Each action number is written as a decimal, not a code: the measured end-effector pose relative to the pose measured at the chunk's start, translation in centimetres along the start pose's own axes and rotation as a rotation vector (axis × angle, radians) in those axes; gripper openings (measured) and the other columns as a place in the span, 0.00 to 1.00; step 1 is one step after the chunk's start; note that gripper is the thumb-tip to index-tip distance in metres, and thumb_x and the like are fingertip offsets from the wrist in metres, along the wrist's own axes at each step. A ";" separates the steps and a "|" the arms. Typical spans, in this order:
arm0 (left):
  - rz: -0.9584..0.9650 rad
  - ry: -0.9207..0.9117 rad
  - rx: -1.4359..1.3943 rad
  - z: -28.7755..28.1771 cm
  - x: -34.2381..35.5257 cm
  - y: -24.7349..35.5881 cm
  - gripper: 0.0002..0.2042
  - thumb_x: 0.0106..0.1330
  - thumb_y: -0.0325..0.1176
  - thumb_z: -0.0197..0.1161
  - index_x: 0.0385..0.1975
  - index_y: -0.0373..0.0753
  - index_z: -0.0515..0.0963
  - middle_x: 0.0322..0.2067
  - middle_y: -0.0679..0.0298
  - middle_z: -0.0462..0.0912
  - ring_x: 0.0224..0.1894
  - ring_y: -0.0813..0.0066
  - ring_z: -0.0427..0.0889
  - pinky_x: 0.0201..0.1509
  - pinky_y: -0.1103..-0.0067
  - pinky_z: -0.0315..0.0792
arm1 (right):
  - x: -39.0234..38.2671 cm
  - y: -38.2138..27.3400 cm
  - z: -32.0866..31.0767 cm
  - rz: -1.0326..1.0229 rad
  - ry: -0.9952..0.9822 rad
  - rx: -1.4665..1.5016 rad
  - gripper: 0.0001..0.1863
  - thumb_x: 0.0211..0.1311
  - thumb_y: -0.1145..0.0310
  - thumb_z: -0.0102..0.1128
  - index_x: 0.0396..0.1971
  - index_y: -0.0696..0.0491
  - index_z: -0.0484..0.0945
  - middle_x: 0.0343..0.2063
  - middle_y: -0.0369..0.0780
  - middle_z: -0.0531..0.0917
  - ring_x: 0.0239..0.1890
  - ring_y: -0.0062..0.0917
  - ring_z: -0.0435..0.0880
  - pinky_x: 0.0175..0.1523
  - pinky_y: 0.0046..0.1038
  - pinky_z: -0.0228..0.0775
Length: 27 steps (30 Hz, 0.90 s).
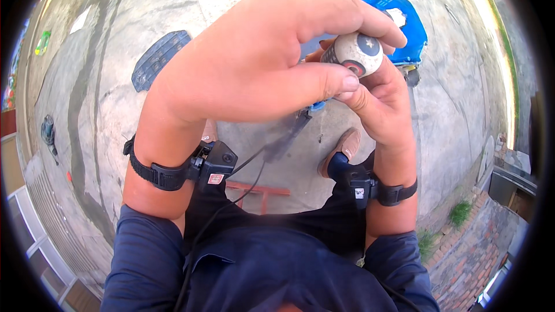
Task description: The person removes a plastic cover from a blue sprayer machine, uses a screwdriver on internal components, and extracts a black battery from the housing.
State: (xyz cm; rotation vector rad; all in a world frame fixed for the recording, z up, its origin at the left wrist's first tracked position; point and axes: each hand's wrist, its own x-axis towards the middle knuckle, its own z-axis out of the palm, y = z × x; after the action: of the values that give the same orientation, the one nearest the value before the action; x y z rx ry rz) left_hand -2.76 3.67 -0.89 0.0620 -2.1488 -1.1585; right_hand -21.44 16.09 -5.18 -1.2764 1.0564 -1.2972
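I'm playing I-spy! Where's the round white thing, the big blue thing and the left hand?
Round white thing (350,52): head view, pale surface.
Big blue thing (412,36): head view, right side.
Left hand (248,52): head view, back of hand.

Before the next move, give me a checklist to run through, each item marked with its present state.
1. Rounded whitish piece in hand: ok, it sits between both hands.
2. Left hand at the piece: ok, fingers arched over, thumb along the near side.
3. Right hand at the piece: ok, thumb just below it. Firmness of either grip: cannot tell.
4. Whole piece in view: not ok, fingers cover part of it.
5. Left strap and right strap around the forearms: ok.
6. Black cable clear of the hands: cannot tell, its upper stretch blurs.
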 end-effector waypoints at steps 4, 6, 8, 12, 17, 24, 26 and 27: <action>-0.106 0.008 0.011 0.1 0.0 0.5 0.23 0.55 0.24 0.74 0.54 0.35 0.83 0.48 0.61 0.87 0.51 0.70 0.85 0.60 0.75 0.77 | 0.1 0.5 0.3 -0.019 0.043 0.052 0.30 0.64 0.70 0.74 0.63 0.58 0.73 0.53 0.36 0.82 0.55 0.20 0.79 0.61 0.26 0.71; -0.063 0.097 0.042 0.9 0.1 0.1 0.21 0.54 0.27 0.75 0.51 0.36 0.83 0.42 0.60 0.87 0.44 0.68 0.86 0.51 0.75 0.78 | 0.4 1.8 -0.1 -0.170 0.038 0.000 0.27 0.63 0.69 0.74 0.60 0.57 0.75 0.53 0.35 0.82 0.56 0.20 0.79 0.63 0.26 0.69; -0.024 0.189 0.081 1.2 0.1 -0.3 0.20 0.53 0.29 0.75 0.47 0.37 0.83 0.37 0.59 0.86 0.37 0.66 0.86 0.42 0.75 0.79 | 0.3 1.2 0.5 -0.134 0.074 0.008 0.26 0.63 0.67 0.75 0.58 0.57 0.75 0.52 0.35 0.82 0.56 0.20 0.79 0.63 0.27 0.69; 0.030 0.087 0.034 0.6 0.2 -1.2 0.19 0.54 0.33 0.74 0.47 0.37 0.83 0.29 0.59 0.84 0.31 0.67 0.84 0.36 0.74 0.77 | -0.1 0.5 0.5 -0.072 0.091 0.062 0.28 0.65 0.63 0.74 0.60 0.59 0.74 0.54 0.37 0.82 0.58 0.24 0.79 0.66 0.30 0.69; 0.058 0.106 0.079 0.5 0.1 -1.6 0.19 0.54 0.35 0.73 0.47 0.37 0.84 0.27 0.57 0.84 0.29 0.63 0.83 0.33 0.72 0.74 | 0.0 0.8 0.1 -0.063 0.064 0.049 0.35 0.62 0.62 0.77 0.64 0.60 0.71 0.55 0.41 0.82 0.59 0.28 0.81 0.65 0.32 0.72; -0.056 0.071 0.017 0.4 -0.1 -0.8 0.20 0.55 0.38 0.75 0.45 0.34 0.83 0.33 0.52 0.87 0.40 0.53 0.87 0.45 0.66 0.79 | -1.0 1.6 -1.0 -0.014 0.121 0.059 0.32 0.62 0.64 0.77 0.62 0.55 0.71 0.59 0.42 0.80 0.62 0.31 0.79 0.67 0.36 0.70; -0.086 -0.003 -0.040 0.0 -0.2 -0.6 0.20 0.56 0.38 0.75 0.45 0.34 0.83 0.35 0.51 0.88 0.41 0.53 0.87 0.46 0.66 0.79 | -1.0 1.9 -1.7 0.003 0.093 0.056 0.36 0.65 0.63 0.75 0.68 0.59 0.68 0.63 0.44 0.78 0.64 0.33 0.78 0.70 0.37 0.68; -0.116 -0.011 -0.058 -0.2 -0.3 -0.3 0.19 0.57 0.38 0.74 0.46 0.34 0.83 0.35 0.50 0.88 0.41 0.53 0.87 0.46 0.66 0.79 | -1.0 2.1 -2.0 0.012 0.079 0.057 0.38 0.66 0.62 0.74 0.70 0.60 0.66 0.64 0.46 0.77 0.66 0.34 0.77 0.71 0.38 0.67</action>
State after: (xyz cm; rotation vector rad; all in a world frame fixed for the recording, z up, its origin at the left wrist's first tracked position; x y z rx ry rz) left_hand -2.48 3.51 -1.23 0.1567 -2.1435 -1.2889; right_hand -23.31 16.74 -7.54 -1.1830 1.0728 -1.3687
